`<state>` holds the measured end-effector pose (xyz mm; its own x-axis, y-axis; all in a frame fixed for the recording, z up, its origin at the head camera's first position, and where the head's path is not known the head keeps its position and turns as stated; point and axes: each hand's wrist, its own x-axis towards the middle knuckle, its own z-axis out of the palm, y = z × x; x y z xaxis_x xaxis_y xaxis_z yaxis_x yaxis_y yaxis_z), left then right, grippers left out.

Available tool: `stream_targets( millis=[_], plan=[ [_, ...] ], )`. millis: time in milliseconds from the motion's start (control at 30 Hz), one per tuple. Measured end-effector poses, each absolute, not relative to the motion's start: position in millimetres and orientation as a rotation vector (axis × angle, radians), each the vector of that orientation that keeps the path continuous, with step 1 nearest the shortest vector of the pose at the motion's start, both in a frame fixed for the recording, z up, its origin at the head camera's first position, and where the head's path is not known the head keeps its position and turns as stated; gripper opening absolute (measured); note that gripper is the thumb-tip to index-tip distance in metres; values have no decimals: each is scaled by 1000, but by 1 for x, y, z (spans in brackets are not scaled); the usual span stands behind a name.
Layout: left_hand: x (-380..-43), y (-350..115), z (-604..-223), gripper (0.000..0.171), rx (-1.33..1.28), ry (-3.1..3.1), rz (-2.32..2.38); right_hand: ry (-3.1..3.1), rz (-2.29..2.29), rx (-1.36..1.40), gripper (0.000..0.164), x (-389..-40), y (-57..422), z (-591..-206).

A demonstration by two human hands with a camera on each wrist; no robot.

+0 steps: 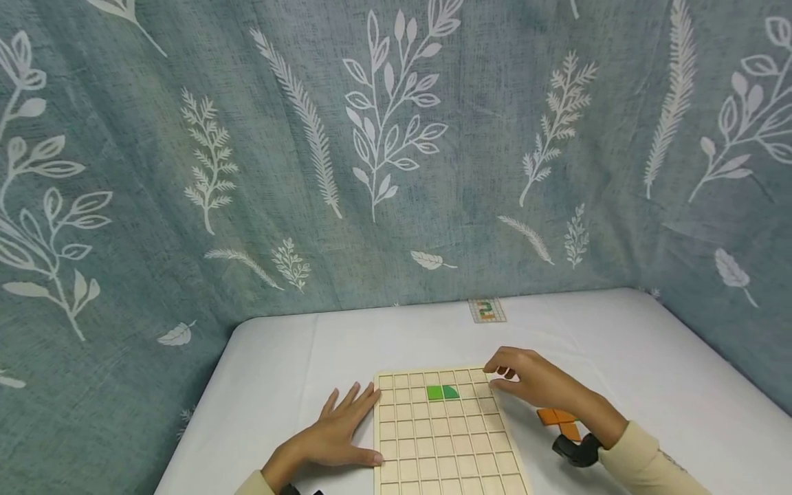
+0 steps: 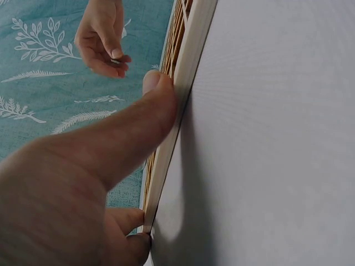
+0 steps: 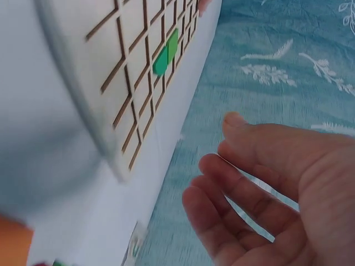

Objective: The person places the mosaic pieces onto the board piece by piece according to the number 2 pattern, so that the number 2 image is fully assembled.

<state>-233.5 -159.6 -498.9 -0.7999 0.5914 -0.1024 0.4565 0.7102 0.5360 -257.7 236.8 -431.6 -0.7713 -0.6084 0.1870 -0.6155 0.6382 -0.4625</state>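
A pale wooden grid board (image 1: pixel 424 448) lies on the white table. My left hand (image 1: pixel 337 436) rests along its left edge with fingers spread, its thumb (image 2: pixel 161 100) against the wooden side. A light green square tile (image 1: pixel 434 392) and a darker green rounded tile (image 1: pixel 450 392) sit side by side in the grid's upper part. Over the board's far right corner hovers my right hand (image 1: pixel 532 377), fingers loosely bent. In the right wrist view a gap shows between its thumb (image 3: pixel 244 130) and fingers, with nothing seen in it.
Several orange tiles (image 1: pixel 555 416) lie right of the board, partly under the right forearm. At the table's far edge is a small card (image 1: pixel 487 310) with a coloured grid pattern. A patterned blue-green cloth (image 1: pixel 396 172) hangs behind the table.
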Motion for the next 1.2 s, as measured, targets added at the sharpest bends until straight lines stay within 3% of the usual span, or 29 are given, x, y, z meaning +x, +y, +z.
stream_targets(
  millis=[633,1200],
  plan=[
    [-234,-160,-499,111,817,2646,736,-2877,889,882,18,-226,299,-447],
    [-233,-162,-504,111,834,2647,742,-2989,924,869,26,-217,311,-468]
  ],
)
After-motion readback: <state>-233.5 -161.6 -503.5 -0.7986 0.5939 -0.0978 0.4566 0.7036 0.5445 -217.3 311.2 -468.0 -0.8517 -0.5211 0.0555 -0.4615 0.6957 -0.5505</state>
